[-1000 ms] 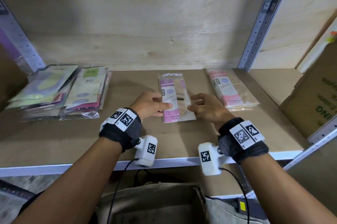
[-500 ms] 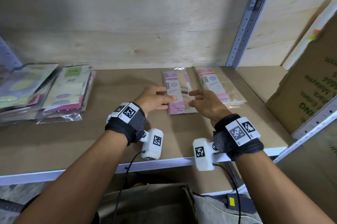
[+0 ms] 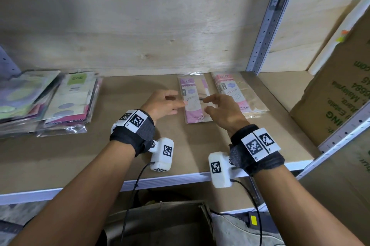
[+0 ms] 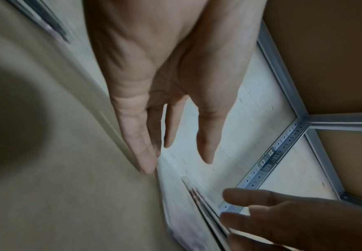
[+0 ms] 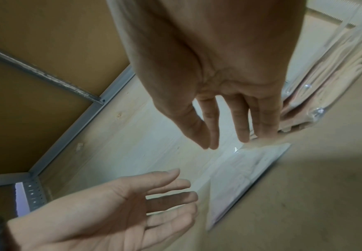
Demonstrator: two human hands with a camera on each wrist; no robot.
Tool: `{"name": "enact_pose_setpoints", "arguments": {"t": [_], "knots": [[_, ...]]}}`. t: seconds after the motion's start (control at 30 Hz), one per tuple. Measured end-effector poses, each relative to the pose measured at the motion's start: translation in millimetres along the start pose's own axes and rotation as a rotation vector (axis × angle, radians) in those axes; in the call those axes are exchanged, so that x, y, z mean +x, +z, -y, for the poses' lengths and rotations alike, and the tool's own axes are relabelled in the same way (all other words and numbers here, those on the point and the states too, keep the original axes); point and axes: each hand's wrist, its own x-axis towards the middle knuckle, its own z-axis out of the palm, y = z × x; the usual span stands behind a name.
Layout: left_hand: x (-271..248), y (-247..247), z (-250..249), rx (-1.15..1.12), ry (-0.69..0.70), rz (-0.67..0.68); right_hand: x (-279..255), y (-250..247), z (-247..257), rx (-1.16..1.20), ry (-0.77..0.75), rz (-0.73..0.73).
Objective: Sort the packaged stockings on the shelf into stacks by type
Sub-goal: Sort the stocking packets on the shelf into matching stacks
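Note:
A purple-labelled stocking pack (image 3: 193,100) lies flat on the shelf board (image 3: 124,141), close beside a stack of pink-labelled packs (image 3: 236,93) on its right. My left hand (image 3: 170,103) is open at the pack's left edge, with its fingertips (image 4: 147,166) touching that edge. My right hand (image 3: 216,105) hovers open over the pack's right side, fingers loosely spread and holding nothing. The purple pack (image 5: 246,176) lies between both hands in the right wrist view. At the shelf's left, mixed green and magenta packs (image 3: 68,101) sit in overlapping piles.
A perforated metal upright (image 3: 268,25) stands behind the pink stack. A cardboard box (image 3: 336,93) fills the bay to the right. The plywood back wall (image 3: 140,15) closes the shelf. A metal lip (image 3: 80,189) runs along the front edge, with an open box (image 3: 160,221) below.
The purple pack has slid right, up against the pink stack. Both hands followed it and now have their fingers more loosely spread.

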Motion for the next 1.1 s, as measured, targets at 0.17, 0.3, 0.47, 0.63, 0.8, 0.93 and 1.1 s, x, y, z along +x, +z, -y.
{"name": "enact_pose_setpoints", "arguments": {"t": [0.17,0.3,0.47,0.63,0.8,0.93,1.1], "knots": [[-8.3,-48.2,-3.4,0.021,0.084,-0.147,-10.7,4.6,21.1,0.2,-0.079,0.007],[-18.6,-105.9,3.0,0.022,0.108,-0.306,-19.9,30.3,48.2,0.381,-0.016,0.135],[-40.2,-179.8,15.0,-0.017,0.06,-0.51,-11.6,87.9,99.2,0.36,-0.033,0.315],[-68.0,-229.0,21.1,-0.036,0.051,-0.607,-0.6,164.4,148.8,0.302,0.0,0.443],[-89.6,-256.8,29.1,-0.029,0.029,-0.65,4.9,230.8,184.9,0.147,-0.03,0.482],[-98.6,-272.3,34.9,0.016,0.0,-0.593,5.4,258.1,192.0,0.085,-0.001,0.485],[-110.1,-282.1,42.7,0.079,-0.032,-0.627,10.5,255.4,181.3,0.064,0.074,0.524]]}}
